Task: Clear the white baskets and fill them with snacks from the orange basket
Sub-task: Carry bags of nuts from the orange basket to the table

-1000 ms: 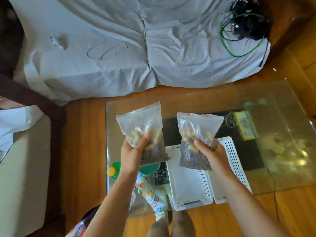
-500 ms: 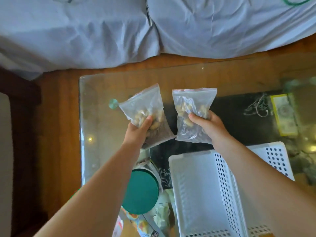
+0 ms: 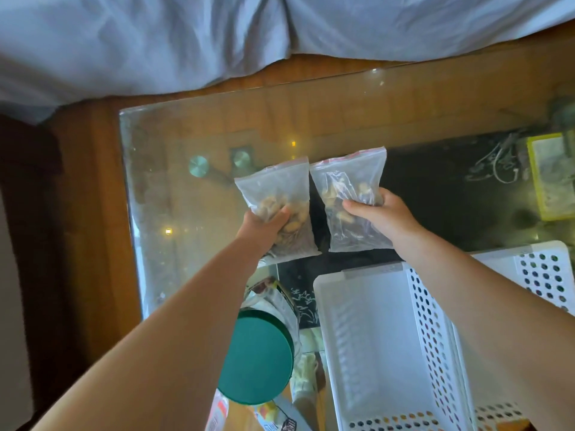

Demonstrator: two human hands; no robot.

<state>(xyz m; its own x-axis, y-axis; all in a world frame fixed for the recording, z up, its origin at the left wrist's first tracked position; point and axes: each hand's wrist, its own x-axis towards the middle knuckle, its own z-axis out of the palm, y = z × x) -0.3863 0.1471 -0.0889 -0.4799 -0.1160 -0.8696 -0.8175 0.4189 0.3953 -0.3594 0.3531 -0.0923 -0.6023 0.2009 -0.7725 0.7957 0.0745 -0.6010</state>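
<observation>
**A:** What do the hands hold?

**B:** Two clear zip bags of mixed nuts, one in each. The left hand [image 3: 264, 223] grips the left bag [image 3: 275, 197] from below, thumb across its front. The right hand [image 3: 378, 213] grips the right bag [image 3: 350, 185] the same way. Both bags are upright and side by side, their near edges almost touching, above a glass table [image 3: 186, 135].

**A:** How many baskets?

**B:** Two white baskets, both perforated. The nearer basket [image 3: 385, 337] sits just below the right bag, and nothing shows inside it. The second basket [image 3: 544, 269] lies to its right, mostly hidden behind the right forearm. The orange basket cannot be seen.

**A:** Anything else on the table?

**B:** One round green lid [image 3: 256, 357] under the left forearm, with a few snack packets [image 3: 273, 415] beside it, too crowded to count. One yellow-edged packet [image 3: 550, 175] lies at the far right. Beyond the table is a grey sheet [image 3: 217, 35].
</observation>
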